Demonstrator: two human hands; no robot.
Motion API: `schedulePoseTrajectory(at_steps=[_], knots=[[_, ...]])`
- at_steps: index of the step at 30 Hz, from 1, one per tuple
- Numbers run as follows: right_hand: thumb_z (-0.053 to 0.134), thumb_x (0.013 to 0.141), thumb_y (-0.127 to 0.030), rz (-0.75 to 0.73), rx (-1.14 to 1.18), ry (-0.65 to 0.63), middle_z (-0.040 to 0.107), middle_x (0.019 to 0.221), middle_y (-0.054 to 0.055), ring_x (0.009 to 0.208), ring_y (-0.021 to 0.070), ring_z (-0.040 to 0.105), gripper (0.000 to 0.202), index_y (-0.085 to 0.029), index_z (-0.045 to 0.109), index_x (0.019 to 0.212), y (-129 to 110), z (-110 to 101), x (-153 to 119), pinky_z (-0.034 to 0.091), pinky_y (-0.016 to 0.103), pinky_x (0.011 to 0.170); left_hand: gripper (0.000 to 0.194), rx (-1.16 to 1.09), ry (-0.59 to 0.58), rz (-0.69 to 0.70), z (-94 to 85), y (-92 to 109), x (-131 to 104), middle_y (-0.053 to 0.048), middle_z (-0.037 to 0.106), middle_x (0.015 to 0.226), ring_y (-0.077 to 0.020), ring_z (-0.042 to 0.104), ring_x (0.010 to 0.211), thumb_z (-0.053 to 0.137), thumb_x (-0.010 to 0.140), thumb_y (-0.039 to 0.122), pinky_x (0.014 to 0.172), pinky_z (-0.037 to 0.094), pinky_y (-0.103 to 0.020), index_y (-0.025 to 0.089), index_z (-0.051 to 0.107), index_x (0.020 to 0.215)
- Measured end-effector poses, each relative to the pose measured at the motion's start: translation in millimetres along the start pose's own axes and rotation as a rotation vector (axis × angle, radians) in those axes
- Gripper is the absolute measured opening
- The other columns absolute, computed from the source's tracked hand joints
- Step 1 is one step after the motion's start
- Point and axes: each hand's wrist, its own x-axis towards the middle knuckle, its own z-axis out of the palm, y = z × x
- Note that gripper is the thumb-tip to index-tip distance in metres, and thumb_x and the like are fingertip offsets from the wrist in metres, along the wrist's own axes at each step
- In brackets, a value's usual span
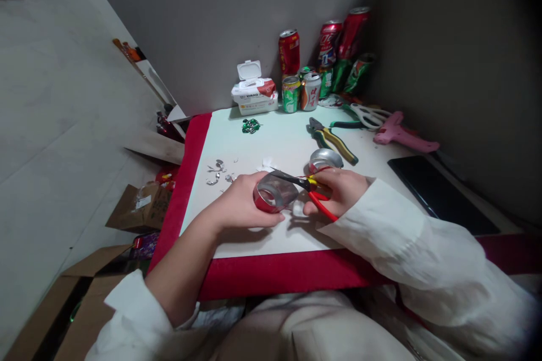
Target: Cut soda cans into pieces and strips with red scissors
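Note:
My left hand (241,201) is closed around a cut aluminium can (266,201), red outside and bare silver inside, its open side facing up. Scissors (324,206) with red and yellow handles are gripped in my right hand (345,189). Their dark blades lie across the can's upper rim. Just beyond my right hand rests a cut-off can end (326,158), silver with a red edge. Curled silver scraps (218,166) lie past my left hand on the white sheet (228,242).
Green metal pieces (251,126) lie near a wipes pack (256,96). Several drink cans (291,94) stand along the wall. Pliers (332,141), white-handled scissors (370,117), a pink glue gun (404,133) and a black tablet-like slab (440,194) occupy the right side. Cardboard boxes (139,208) sit left of the table.

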Motion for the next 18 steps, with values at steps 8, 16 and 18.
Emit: schedulePoseTrajectory(at_steps=[8, 16, 18], knots=[[0.072, 0.074, -0.064, -0.007, 0.083, 0.014, 0.071, 0.078, 0.010, 0.066, 0.0229, 0.066, 0.045, -0.019, 0.072, 0.074, 5.6, 2.5, -1.3, 0.039, 0.031, 0.054, 0.044, -0.055, -0.092, 0.030, -6.8, 1.4, -1.8, -0.004, 0.075, 0.093, -0.0196, 0.071, 0.081, 0.081, 0.065, 0.031, 0.074, 0.057, -0.029, 0.019, 0.069, 0.106], [0.066, 0.078, -0.067, -0.080, 0.112, -0.103, 0.060, 0.067, 0.005, 0.061, 0.0170, 0.053, 0.049, -0.019, 0.065, 0.067, 8.8, -5.2, -0.1, 0.033, 0.031, 0.056, 0.043, -0.051, -0.178, 0.102, -15.1, -2.4, -2.4, -0.005, 0.076, 0.094, -0.0205, 0.073, 0.082, 0.084, 0.064, 0.030, 0.078, 0.059, -0.031, 0.020, 0.072, 0.105], [0.065, 0.078, -0.068, -0.075, 0.095, -0.108, 0.057, 0.065, 0.003, 0.059, 0.0158, 0.050, 0.051, -0.019, 0.065, 0.067, 10.0, -4.1, 0.2, 0.030, 0.030, 0.055, 0.048, -0.036, -0.174, 0.110, -16.4, -5.3, -3.0, -0.006, 0.077, 0.099, -0.0230, 0.074, 0.088, 0.085, 0.064, 0.029, 0.083, 0.059, -0.034, 0.021, 0.071, 0.110]])
